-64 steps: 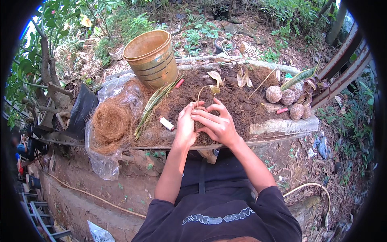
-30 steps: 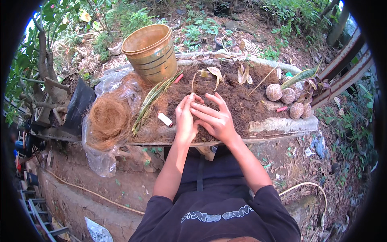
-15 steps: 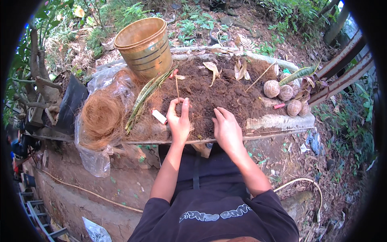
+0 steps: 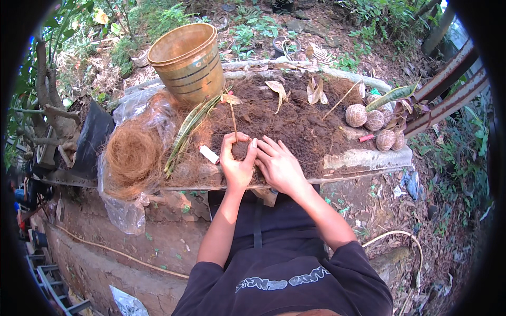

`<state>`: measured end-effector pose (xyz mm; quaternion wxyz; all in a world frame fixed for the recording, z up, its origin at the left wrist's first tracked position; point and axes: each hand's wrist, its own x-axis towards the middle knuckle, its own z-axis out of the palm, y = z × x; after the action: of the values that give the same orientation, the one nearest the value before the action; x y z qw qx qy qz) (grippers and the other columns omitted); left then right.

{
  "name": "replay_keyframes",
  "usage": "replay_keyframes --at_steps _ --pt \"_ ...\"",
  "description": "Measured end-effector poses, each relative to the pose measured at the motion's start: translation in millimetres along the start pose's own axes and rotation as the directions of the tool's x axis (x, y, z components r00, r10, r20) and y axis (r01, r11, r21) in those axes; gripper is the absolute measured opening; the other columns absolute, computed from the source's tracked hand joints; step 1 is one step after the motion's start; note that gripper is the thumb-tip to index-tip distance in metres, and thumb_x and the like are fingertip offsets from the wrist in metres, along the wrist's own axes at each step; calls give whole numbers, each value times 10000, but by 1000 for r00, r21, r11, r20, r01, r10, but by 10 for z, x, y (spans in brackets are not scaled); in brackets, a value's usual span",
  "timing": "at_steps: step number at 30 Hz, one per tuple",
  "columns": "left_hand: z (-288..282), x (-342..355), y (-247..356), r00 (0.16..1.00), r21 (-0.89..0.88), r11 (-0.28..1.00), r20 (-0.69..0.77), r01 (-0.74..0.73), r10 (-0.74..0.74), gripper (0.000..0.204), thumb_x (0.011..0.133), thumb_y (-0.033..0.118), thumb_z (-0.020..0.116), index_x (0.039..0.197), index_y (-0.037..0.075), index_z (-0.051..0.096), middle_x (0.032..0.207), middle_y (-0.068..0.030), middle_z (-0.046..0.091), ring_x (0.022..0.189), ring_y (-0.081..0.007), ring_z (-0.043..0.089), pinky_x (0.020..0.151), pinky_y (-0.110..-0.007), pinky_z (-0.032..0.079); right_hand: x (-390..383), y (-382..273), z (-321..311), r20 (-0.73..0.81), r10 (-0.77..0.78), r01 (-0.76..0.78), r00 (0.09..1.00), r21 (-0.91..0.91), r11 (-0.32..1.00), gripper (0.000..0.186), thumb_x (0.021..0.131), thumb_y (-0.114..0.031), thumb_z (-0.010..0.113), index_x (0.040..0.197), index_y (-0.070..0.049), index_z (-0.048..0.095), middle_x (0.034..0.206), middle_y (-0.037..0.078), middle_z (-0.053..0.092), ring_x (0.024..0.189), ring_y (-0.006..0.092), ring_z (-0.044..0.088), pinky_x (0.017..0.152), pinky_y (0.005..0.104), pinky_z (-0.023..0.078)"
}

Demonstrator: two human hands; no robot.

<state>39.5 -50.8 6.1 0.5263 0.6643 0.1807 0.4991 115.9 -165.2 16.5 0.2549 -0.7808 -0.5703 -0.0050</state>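
My left hand (image 4: 237, 169) curls around a dark ball of soil (image 4: 240, 151). From the ball a thin brown stem (image 4: 234, 120) rises, with a yellowish leaf (image 4: 232, 99) at its top. My right hand (image 4: 282, 169) cups the ball's right side, its fingers pressed together against it and partly hiding it. Under and beyond both hands spreads loose dark soil (image 4: 295, 126). A white spool (image 4: 209, 155) lies just left of my left hand, and long green striped leaves (image 4: 184, 134) lie farther left.
A worn yellowish bucket (image 4: 192, 68) stands at the back left. Brown coconut fibre (image 4: 134, 152) is heaped on clear plastic (image 4: 126, 213). Several string-wrapped balls (image 4: 356, 115) sit at the right beside a red-handled tool (image 4: 366, 138). Rusty metal bars (image 4: 448, 102) slant in there.
My right hand has moved left from the soil to meet my left hand. The soil ball now shows between them. My left hand has shifted only slightly.
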Motion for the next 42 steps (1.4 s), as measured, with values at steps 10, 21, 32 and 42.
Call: replay_keyframes --at_steps 10,21,32,42 --pt "-6 -19 -54 994 -44 993 22 105 -104 189 833 -14 719 947 2 568 950 -61 595 910 -157 582 876 -310 468 -146 297 -208 -84 12 -13 996 -13 1000 274 841 -40 560 1088 -34 675 1200 87 664 1152 282 592 948 391 518" --pt "-57 50 7 888 -644 611 315 459 -335 407 1048 411 459 1002 20 562 935 -108 606 820 -245 653 645 -352 567 -32 286 -266 -145 205 -151 968 313 938 271 802 12 567 1025 24 721 1040 168 724 981 324 693 907 379 529" --pt "133 40 103 832 -516 653 323 554 -451 507 1057 398 444 1267 -45 572 1225 -171 631 1092 -257 641 910 -407 565 171 -19 -334 -34 517 -138 855 947 291 277 943 -32 610 1208 10 679 1111 89 727 990 130 668 872 272 526" --pt "70 105 146 810 -547 603 312 580 -496 391 1024 250 539 1252 -61 604 1167 -191 676 1074 -226 655 953 -349 524 74 -130 -240 -301 20 135 953 486 864 444 957 -69 543 1398 -29 512 1441 194 504 1349 363 468 1142 514 322"
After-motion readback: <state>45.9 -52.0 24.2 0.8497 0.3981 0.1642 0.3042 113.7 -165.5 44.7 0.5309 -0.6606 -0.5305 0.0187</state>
